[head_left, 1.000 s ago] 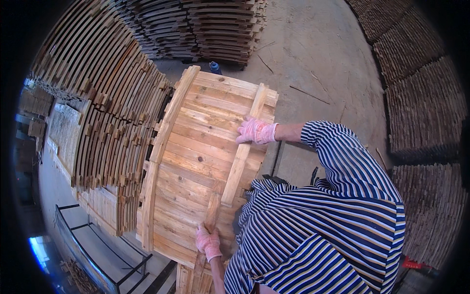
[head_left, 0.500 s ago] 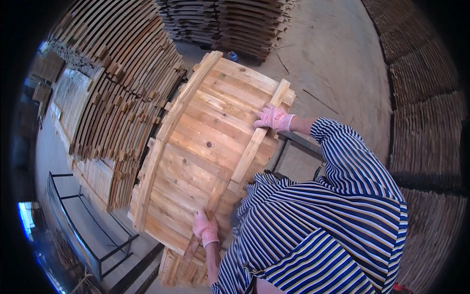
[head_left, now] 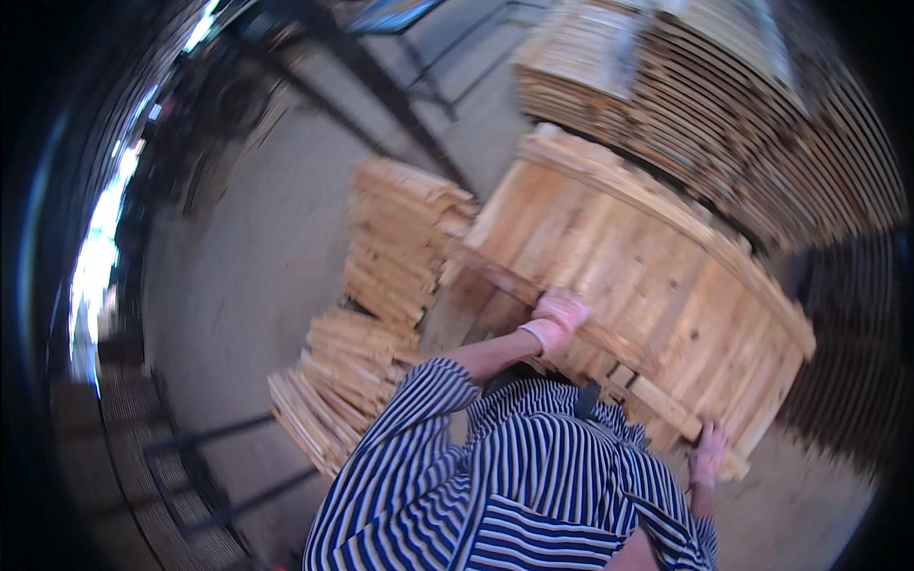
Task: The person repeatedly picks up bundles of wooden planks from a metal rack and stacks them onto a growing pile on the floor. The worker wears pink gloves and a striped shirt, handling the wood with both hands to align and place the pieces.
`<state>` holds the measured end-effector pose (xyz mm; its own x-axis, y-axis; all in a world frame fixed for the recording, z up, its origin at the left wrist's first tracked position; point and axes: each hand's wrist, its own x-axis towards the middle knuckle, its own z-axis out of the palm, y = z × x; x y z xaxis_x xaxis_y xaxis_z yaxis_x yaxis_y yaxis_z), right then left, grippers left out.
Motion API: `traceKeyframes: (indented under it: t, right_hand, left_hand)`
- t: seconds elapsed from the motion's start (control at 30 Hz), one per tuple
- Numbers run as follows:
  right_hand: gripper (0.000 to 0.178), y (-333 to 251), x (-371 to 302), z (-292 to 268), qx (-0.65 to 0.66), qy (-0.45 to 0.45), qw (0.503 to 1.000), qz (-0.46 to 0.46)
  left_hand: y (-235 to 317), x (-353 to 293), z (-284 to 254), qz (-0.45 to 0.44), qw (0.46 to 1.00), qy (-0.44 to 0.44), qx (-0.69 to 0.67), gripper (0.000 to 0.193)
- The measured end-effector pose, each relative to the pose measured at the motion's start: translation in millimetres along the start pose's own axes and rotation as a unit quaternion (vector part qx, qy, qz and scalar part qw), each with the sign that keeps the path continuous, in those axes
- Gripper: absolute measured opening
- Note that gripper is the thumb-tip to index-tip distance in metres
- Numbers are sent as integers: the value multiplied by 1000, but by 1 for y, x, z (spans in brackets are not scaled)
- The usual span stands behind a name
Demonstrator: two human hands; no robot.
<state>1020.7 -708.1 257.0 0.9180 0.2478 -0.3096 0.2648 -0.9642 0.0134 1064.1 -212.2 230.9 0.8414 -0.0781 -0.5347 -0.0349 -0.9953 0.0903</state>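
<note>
In front of me lies a slatted wooden panel (head_left: 657, 295), its pale boards side by side, with a long batten along its far edge. My left hand (head_left: 560, 316), in a pink knit glove, is closed around the near batten (head_left: 657, 392) left of its middle. Farther right, my right hand (head_left: 707, 455), gloved the same, is closed on that batten's right end. The undersides of both grips are hidden. A darker reddish strip (head_left: 500, 276) runs left from my left hand along the near edge.
Beyond the panel rises a tall stack of slatted panels (head_left: 724, 105). Bundled short wooden pieces (head_left: 400, 243) stand at left, with another pile (head_left: 343, 381) nearer me. A dark metal frame (head_left: 219, 514) is at the lower left, and dark beams (head_left: 381, 95) cross behind.
My view has swung left, bringing the bundled wood into sight and shifting the panel rightward in the picture. Both hands remain on the panel's near batten.
</note>
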Motion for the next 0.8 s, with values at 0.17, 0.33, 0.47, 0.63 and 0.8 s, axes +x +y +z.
traceKeyframes:
  t: [0.17,0.33,0.47,0.63,0.8]
  right_hand:
    - [68,7,8,-10,-51,-112,992,7]
    - [92,0,50,-30,-154,-274,948,41]
    - [49,-78,92,-66,-238,-266,932,-63]
    - [31,-261,79,-78,326,-380,854,-142]
    - [41,-384,31,-15,193,-361,858,-310]
  left_hand:
    - [19,-3,22,-101,987,12,-125,23]
    - [44,3,64,-110,954,247,-129,41]
    - [11,-90,52,-103,916,327,-207,75]
    - [-6,-205,187,-353,811,300,-357,77]
    - [-39,-375,378,-639,562,192,-488,82]
